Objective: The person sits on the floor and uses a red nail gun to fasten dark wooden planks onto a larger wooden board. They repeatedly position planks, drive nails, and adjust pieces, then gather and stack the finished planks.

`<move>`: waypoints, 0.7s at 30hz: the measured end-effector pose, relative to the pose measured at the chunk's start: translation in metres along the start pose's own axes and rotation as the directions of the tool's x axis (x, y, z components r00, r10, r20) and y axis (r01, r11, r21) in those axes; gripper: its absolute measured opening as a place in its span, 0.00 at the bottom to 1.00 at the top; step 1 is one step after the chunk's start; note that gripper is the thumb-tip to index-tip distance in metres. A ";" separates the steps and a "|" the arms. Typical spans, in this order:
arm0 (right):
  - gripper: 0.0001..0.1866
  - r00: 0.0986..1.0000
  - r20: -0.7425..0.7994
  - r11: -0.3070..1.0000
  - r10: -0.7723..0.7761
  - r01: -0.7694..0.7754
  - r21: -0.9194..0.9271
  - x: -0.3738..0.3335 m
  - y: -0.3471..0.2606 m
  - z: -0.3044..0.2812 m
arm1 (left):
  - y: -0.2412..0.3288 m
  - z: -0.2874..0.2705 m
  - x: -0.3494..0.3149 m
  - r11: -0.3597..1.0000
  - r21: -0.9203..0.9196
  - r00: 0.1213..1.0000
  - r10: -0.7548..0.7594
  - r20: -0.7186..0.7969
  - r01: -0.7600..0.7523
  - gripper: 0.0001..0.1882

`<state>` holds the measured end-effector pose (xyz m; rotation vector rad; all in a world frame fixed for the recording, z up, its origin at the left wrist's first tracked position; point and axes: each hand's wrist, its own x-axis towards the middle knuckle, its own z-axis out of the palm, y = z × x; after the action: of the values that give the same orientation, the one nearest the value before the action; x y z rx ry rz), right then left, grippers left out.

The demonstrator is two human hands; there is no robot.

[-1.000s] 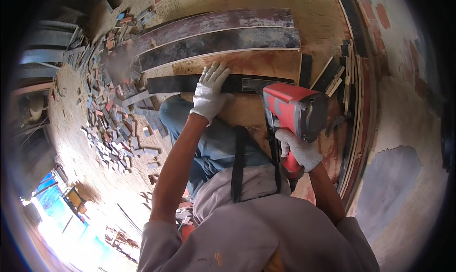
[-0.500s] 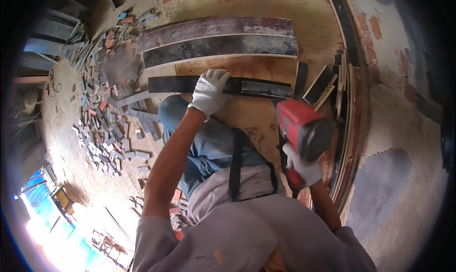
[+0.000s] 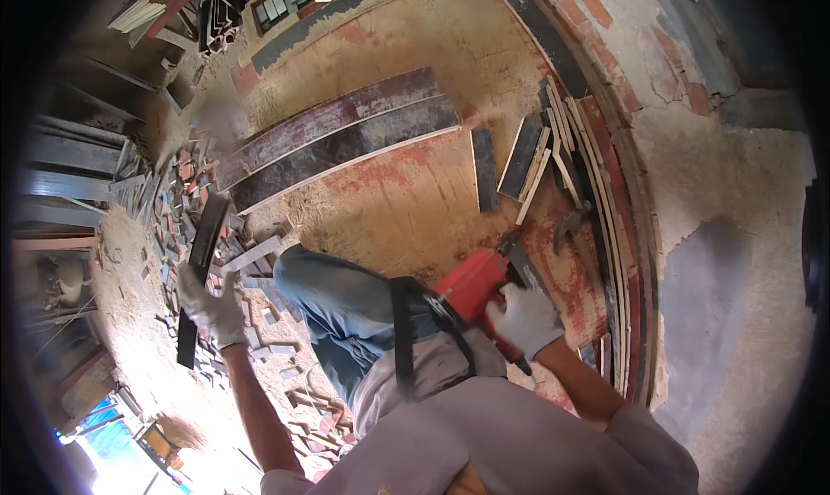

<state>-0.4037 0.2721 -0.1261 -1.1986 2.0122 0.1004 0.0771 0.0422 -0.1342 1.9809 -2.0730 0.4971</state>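
My left hand (image 3: 212, 309), in a white glove, reaches out to the left with the thumb standing apart from the fingers. A narrow dark strip of wood (image 3: 206, 240) lies tilted across behind its fingers, over the scrap pile; whether they still touch it is hard to tell. My right hand (image 3: 526, 320), gloved too, is wrapped round the grip of a red nail gun (image 3: 471, 286) with a black end cap. The tool is held beside my lap, over the board floor.
Two long dark boards (image 3: 346, 140) lie ahead. Short offcuts (image 3: 523, 162) and a hammer (image 3: 571, 231) are at the right, beside stacked long strips (image 3: 609, 261) along the wall. Scattered wood blocks (image 3: 272, 348) cover the left floor.
My left hand has swung from the strip in front of my knees out to the left, carrying a dark strip. The nail gun has moved left, nearer my lap. The view has turned.
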 end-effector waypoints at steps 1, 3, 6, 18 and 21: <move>0.27 0.995 -0.083 0.999 -0.049 0.048 -0.010 0.012 -0.004 -0.014 | 0.014 0.009 0.000 0.920 -0.385 0.995 -0.032 0.098 0.068 0.52; 0.22 0.919 -0.365 0.989 -0.148 0.140 -0.049 0.059 -0.012 -0.039 | 0.082 0.012 0.015 0.943 -0.326 0.983 0.119 0.141 -0.068 0.48; 0.31 0.764 -0.621 0.983 -0.172 0.176 -0.055 0.152 -0.031 -0.066 | 0.115 0.060 0.032 0.894 -0.414 0.970 -0.078 0.232 0.171 0.50; 0.22 0.885 -0.464 0.806 -0.032 0.298 0.512 0.277 -0.079 -0.082 | 0.026 0.177 0.081 0.033 -0.554 0.552 -0.162 0.818 0.832 0.25; 0.19 0.874 -0.486 0.836 0.003 0.265 0.481 0.230 -0.074 -0.059 | 0.014 0.157 0.043 0.010 -0.555 0.551 -0.139 0.823 0.832 0.22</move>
<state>-0.4383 0.0413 -0.2128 -1.0450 2.1330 -0.8593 0.0713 -0.0591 -0.2619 1.7833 -0.8885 -1.4383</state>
